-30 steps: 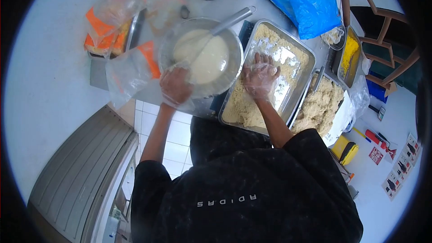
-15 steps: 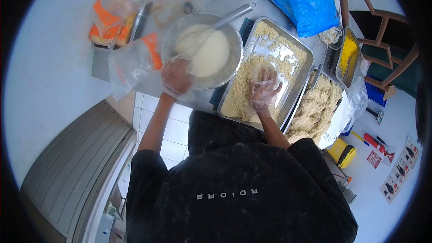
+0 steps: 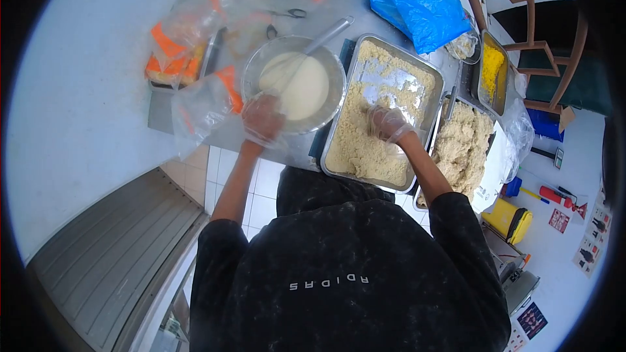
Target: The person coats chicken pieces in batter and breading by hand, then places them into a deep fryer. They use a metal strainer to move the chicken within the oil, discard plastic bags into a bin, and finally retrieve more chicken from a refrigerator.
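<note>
My left hand (image 3: 263, 117), in a clear plastic glove, is at the near left rim of a metal bowl (image 3: 340, 94) of pale liquid (image 3: 305, 91). Its fingers look drawn together; what they hold, if anything, is hidden. A whisk (image 3: 329, 32) leans in the bowl, its handle over the far rim. Right of the bowl, a metal tray (image 3: 427, 68) holds pale yellow crumbs (image 3: 358, 140). My right hand (image 3: 389, 124), also gloved, is over the middle of this tray with its fingers curled down at the crumbs. Whatever lies under them cannot be made out.
Plastic bags with orange bands (image 3: 189, 32) and scissors (image 3: 297, 13) lie at the far left. A blue bag (image 3: 424, 6) is at the back. On the right are a tray of light brown crumbs (image 3: 460, 150), a tray of yellow pieces (image 3: 492, 72) and a wooden chair (image 3: 535, 26).
My right hand was spread flat over the crumbs and now has its fingers curled in. The view has shifted slightly, and my left hand remains by the bowl's rim.
</note>
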The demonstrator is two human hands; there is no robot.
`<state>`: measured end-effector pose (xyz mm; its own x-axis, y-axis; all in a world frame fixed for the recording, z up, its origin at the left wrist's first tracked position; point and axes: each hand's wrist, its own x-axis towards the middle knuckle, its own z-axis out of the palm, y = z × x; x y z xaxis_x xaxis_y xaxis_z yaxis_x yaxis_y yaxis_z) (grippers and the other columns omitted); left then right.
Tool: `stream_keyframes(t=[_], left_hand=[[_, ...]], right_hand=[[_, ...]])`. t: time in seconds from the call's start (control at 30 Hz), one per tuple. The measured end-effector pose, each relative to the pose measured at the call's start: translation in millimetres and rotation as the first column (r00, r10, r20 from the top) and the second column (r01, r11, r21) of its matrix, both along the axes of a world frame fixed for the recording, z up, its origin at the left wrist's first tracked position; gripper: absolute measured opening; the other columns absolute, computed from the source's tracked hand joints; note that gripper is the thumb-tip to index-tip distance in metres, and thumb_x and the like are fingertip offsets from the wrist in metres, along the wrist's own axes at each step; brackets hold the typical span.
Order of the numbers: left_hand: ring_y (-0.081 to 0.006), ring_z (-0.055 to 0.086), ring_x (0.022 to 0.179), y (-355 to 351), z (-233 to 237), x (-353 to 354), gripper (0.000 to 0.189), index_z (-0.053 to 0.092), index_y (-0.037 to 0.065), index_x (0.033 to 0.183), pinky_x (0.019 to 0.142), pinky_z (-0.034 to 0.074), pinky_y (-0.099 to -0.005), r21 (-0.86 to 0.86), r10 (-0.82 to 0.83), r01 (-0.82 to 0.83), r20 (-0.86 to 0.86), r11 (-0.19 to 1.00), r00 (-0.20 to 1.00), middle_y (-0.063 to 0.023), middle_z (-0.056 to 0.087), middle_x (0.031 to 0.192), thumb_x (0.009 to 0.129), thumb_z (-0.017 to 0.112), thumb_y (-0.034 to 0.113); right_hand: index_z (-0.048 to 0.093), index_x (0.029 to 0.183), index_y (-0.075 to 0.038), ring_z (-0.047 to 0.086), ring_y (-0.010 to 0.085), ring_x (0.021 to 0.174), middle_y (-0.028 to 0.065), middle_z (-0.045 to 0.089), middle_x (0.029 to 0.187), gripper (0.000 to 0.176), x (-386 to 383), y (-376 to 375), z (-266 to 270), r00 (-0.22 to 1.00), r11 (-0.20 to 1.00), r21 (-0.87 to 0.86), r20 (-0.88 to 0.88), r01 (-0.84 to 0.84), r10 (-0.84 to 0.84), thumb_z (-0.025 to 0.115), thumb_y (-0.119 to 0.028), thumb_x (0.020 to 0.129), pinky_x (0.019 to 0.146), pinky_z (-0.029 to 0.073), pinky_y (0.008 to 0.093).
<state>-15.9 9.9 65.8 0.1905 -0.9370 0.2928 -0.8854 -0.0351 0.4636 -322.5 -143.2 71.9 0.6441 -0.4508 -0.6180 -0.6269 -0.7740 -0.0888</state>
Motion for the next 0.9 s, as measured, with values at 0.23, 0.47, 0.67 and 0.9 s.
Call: stream_keyframes(t=[0.23, 0.47, 0.67, 0.9], left_hand=[[-0.0313, 0.054, 0.089, -2, 0, 0, 0.043, 0.058, 0.007, 0.1, 0.079, 0.041, -0.0413, 0.057, 0.003, -0.002, -0.022, 0.998, 1.0, -0.0137, 0.058, 0.1, 0.062, 0.06, 0.028], [-0.0325, 0.055, 0.088, 0, -3, 0, 0.045, 0.058, 0.007, 0.102, 0.077, 0.042, -0.0418, -0.021, -0.039, 0.039, -0.023, 0.999, 0.999, -0.0139, 0.058, 0.099, 0.061, 0.061, 0.026], [-0.0319, 0.055, 0.087, 0, -9, 2, 0.044, 0.057, 0.006, 0.1, 0.076, 0.042, -0.0413, -0.012, -0.062, 0.062, 0.027, 0.998, 0.998, -0.014, 0.059, 0.097, 0.06, 0.06, 0.025], [-0.0322, 0.057, 0.079, -4, -9, 0, 0.032, 0.06, 0.004, 0.088, 0.072, 0.044, -0.0415, -0.132, -0.056, 0.062, 0.054, 0.989, 0.997, -0.0139, 0.06, 0.087, 0.061, 0.06, 0.02]], right_hand=[[0.053, 0.098, -0.001, 0.058, 0.0316, 0.083, 0.0183, 0.059, 0.084, 0.024, -32, -1, 41, 0.904, 0.978, 0.079, 0.375, 0.191, -0.207, 0.052, -0.01, 0.076, 0.072, 0.047, 0.0375], [0.055, 0.097, -0.008, 0.057, 0.0305, 0.083, 0.0146, 0.057, 0.089, 0.023, -49, 7, 116, 0.789, 0.891, -0.134, 0.533, 0.433, -0.304, 0.054, -0.005, 0.074, 0.072, 0.046, 0.0382], [0.057, 0.097, -0.009, 0.057, 0.0271, 0.082, 0.0112, 0.057, 0.087, 0.023, -58, 41, 79, 0.831, 0.827, -0.377, 0.525, 0.418, -0.181, 0.052, -0.006, 0.074, 0.075, 0.045, 0.0368], [0.039, 0.125, -0.018, 0.034, 0.03, 0.119, 0.0148, 0.038, 0.127, 0.05, 20, 102, 59, 0.889, 0.926, -0.378, 0.415, -0.025, 0.193, 0.052, -0.035, 0.079, 0.097, 0.033, 0.0384]])
